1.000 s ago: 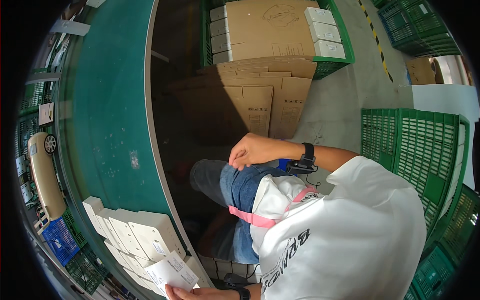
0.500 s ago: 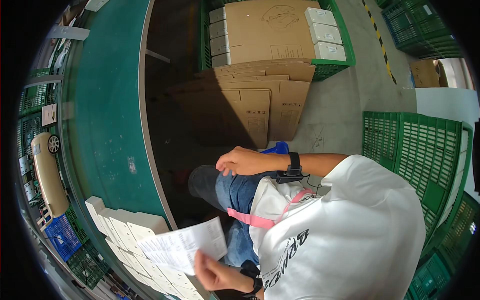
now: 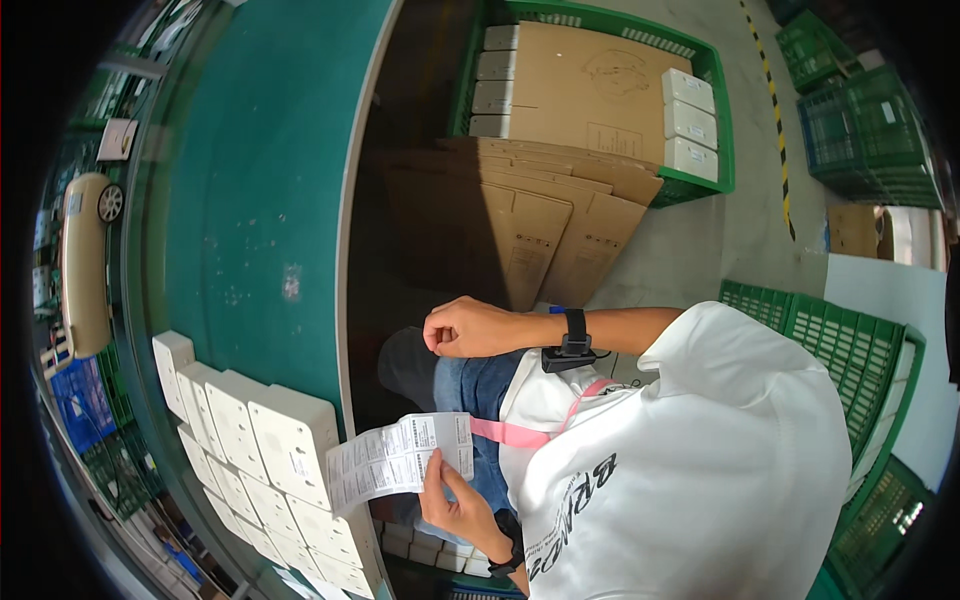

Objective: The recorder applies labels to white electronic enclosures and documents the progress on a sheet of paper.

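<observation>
My left hand, low in the view, pinches a sheet of white printed labels between thumb and fingers. The sheet's far end curls over the nearest of several white plastic boxes, which stand in rows on the green work table. Above it, my right hand hovers over my legs, off the table, with its fingers curled in; nothing shows in it. Both wrists wear black straps.
Flattened cardboard cartons lean against a green crate holding white boxes and cardboard. More green crates stand at the right. A beige cylinder with a wheel lies beyond the table. White boxes sit below the table's edge.
The view has shifted, so the table's boxes show more fully. The label sheet has turned, its printed labels now plainer. My right hand's loose fingers have curled in.
</observation>
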